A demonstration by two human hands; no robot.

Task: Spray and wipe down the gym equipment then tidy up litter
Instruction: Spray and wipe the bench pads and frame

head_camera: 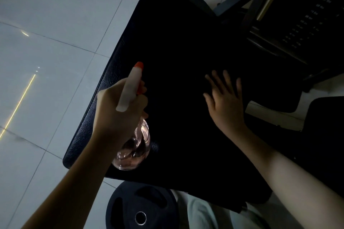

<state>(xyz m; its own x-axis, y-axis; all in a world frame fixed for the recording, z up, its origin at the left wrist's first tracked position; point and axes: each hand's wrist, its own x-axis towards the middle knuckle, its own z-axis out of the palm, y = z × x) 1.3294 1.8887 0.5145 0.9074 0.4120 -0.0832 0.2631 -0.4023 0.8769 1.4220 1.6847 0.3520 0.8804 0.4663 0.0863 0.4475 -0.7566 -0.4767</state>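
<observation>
One hand grips spray bottle over pad.

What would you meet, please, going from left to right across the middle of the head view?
Tiled floor → left hand holding the spray bottle → black bench pad → right hand, spread open on the pad → weight stack at the far right.
</observation>
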